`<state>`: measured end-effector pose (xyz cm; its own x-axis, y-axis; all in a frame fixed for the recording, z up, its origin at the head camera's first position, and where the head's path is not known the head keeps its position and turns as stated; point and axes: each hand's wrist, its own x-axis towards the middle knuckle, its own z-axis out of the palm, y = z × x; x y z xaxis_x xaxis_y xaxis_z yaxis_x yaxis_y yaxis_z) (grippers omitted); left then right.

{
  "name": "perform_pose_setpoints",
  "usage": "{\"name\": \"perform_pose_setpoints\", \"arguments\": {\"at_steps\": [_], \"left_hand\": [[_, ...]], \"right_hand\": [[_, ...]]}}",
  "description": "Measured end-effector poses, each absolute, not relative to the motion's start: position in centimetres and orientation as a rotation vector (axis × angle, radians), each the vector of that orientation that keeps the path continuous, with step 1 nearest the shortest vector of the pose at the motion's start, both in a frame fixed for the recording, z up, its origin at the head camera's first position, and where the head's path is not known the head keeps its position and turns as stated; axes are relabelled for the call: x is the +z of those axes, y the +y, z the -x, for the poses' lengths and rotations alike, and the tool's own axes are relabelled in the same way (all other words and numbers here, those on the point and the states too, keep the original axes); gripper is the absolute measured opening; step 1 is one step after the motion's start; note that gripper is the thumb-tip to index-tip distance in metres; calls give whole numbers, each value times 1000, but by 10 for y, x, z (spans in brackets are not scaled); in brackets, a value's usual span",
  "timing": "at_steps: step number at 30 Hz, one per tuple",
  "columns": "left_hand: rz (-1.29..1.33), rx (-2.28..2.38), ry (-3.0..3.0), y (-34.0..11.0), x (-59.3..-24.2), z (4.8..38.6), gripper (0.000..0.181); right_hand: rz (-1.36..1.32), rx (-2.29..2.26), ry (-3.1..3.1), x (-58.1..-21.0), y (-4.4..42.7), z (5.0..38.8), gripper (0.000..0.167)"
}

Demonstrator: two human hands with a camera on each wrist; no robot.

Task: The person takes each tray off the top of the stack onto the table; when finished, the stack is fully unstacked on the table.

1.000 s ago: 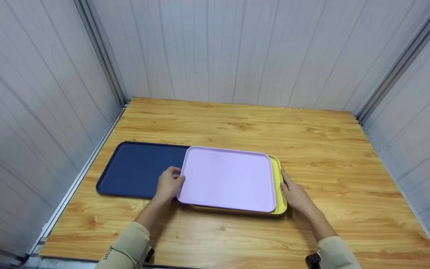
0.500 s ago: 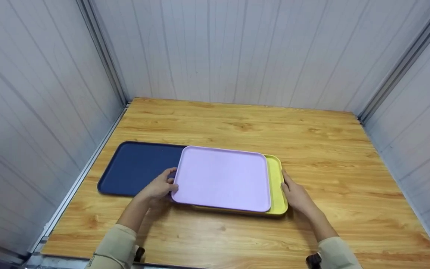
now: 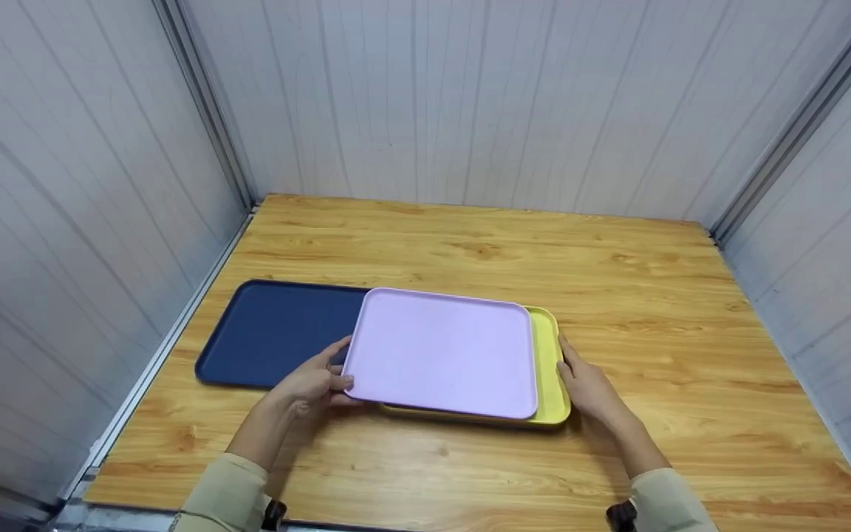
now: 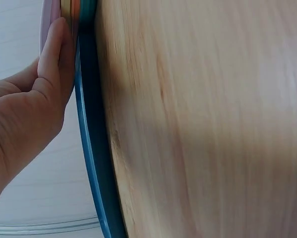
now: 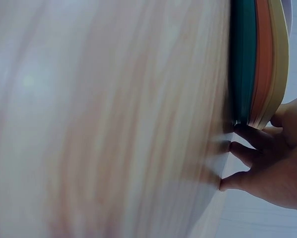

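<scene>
The purple tray [image 3: 440, 351] lies on top, shifted left over a yellow tray [image 3: 551, 369], and overlaps the navy tray [image 3: 281, 332]. My left hand [image 3: 307, 384] pinches its lower left corner, thumb on the rim. In the right wrist view, green [image 5: 244, 59], orange [image 5: 263, 54] and yellow [image 5: 280, 59] edges show stacked. My right hand [image 3: 592, 388] is against the stack's right end; in the right wrist view this hand [image 5: 280, 158] has its fingers spread, tips at the table and thumb by the yellow edge. The left wrist view shows my left hand [image 4: 34, 104] beside the layered edges.
The stack and navy tray lie on a wooden table [image 3: 484, 251]. Pale panel walls stand behind it [image 3: 440, 103], at the left [image 3: 63, 185] and at the right [image 3: 832, 258]. Metal strips run along the wall corners.
The purple tray has slid a little left, baring more of the yellow tray. My left hand has moved left and down to the purple tray's lower corner. My right hand has hardly moved.
</scene>
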<state>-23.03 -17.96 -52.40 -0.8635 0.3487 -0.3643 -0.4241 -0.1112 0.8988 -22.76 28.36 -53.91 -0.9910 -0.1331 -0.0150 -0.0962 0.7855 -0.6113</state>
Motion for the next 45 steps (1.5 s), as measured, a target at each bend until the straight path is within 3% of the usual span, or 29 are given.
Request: {"name": "perform_pose_setpoints", "arguments": {"at_steps": [15, 45], "left_hand": [[234, 2159, 1652, -163, -524, 249, 77], [404, 2220, 1762, -138, -522, 299, 68]], "right_hand": [[179, -981, 2906, -540, 283, 229, 55], [186, -967, 2919, -543, 286, 227, 55]]}}
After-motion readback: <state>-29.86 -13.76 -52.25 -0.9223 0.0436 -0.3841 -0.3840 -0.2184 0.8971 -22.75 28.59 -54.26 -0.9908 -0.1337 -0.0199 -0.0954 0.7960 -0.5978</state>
